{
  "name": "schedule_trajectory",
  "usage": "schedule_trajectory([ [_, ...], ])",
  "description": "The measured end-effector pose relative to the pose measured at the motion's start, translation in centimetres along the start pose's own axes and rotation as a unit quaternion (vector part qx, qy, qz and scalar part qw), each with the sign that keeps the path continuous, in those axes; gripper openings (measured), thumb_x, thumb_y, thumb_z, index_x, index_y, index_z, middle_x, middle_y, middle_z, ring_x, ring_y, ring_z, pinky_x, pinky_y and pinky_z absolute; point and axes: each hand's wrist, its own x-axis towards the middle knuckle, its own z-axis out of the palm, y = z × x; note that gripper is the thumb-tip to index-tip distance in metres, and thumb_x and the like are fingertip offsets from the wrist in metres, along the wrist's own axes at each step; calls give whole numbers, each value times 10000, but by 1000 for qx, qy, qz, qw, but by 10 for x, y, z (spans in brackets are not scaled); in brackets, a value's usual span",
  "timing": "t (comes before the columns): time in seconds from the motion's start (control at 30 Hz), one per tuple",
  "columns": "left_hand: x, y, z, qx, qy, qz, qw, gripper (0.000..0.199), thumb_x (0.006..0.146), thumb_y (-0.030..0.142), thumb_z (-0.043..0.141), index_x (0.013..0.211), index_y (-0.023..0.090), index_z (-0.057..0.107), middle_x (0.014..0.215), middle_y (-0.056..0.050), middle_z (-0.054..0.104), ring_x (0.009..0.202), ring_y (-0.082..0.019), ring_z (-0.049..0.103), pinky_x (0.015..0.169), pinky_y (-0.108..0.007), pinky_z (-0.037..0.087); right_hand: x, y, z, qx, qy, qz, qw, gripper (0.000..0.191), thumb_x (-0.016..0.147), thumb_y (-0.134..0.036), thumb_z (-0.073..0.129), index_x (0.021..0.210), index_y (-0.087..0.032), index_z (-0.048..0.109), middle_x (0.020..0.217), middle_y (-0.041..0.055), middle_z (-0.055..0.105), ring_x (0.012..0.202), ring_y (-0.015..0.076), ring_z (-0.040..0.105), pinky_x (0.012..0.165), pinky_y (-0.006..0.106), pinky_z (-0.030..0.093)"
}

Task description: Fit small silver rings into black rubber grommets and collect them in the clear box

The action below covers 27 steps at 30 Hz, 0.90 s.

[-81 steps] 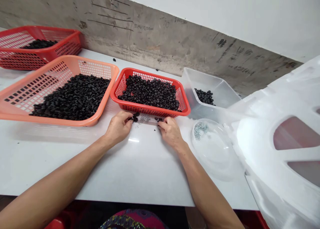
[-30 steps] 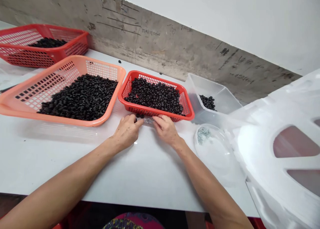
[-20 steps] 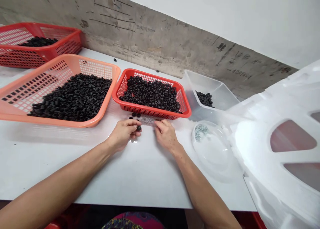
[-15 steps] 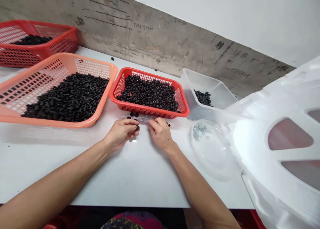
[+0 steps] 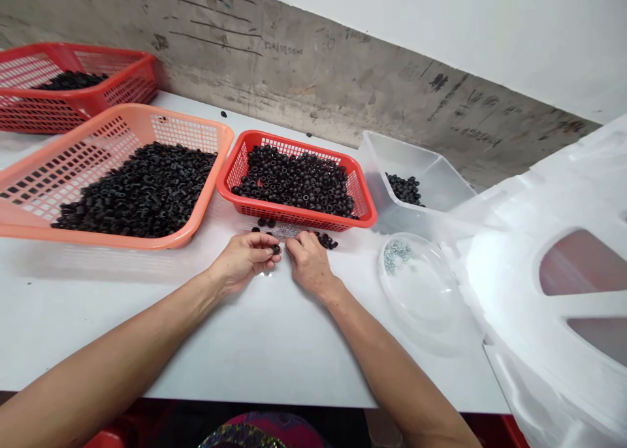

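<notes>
- Just below the front rim of a small red plastic mesh basket (image 5: 313, 221), on the white tabletop (image 5: 274, 350), the two bare hands work close together, almost touching.
- Left hand (image 5: 242, 258): curled, pinching one black ring-shaped bead (image 5: 275, 249) between thumb and fingertips.
- Right hand (image 5: 308, 265): fingers bent down to the tabletop, beside a patch of tiny silvery bits (image 5: 289, 230). The fingers hide whether it grips anything, so I cannot tell.
- Loose black beads (image 5: 326, 241) lie in a small cluster just right of that hand, and a few stray black beads (image 5: 262, 223) sit by the basket's rim.
- Black beads heap the small basket. A large orange plastic mesh basket (image 5: 220, 134) to its left holds a broad pile of short black tubes, and a far red mesh basket (image 5: 93, 98) holds a few more.
- Further right stand a clear plastic tub (image 5: 426, 167) with black rings, a clear round bowl (image 5: 421, 298) with silvery bits, and a white moulded plastic sheet (image 5: 553, 252).
- Handling: pieces this small may roll on a smooth top, so a fingertip pinch, one at a time, with hands kept low, looks surest.
</notes>
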Motion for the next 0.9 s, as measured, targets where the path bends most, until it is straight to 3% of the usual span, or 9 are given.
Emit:
schedule_trajectory([
  [0.3,-4,-7,4,78,-14,61,995,228,580,104,708,805,106,667,698,-20,645,602,-125,601,591,-263,449,-6,-12,-27,223,40,50,973,157,889,-165,426,841,-182,574,797,45,513,776,170,486,725,298,426],
  [0.67,-8,-9,9,234,-13,113,965,132,634,132,632,756,127,683,658,2,622,577,-105,509,565,-234,405,-12,-22,-30,35,43,-59,997,295,866,-87,319,795,-148,599,806,103,496,755,207,406,684,336,418],
  [0.9,-8,-8,10,254,-15,115,960,97,631,141,624,717,140,667,630,5,605,561,-112,503,563,-240,409,-13,-20,-30,105,31,-72,991,310,890,-88,305,852,-138,609,795,91,544,755,189,470,703,334,457],
])
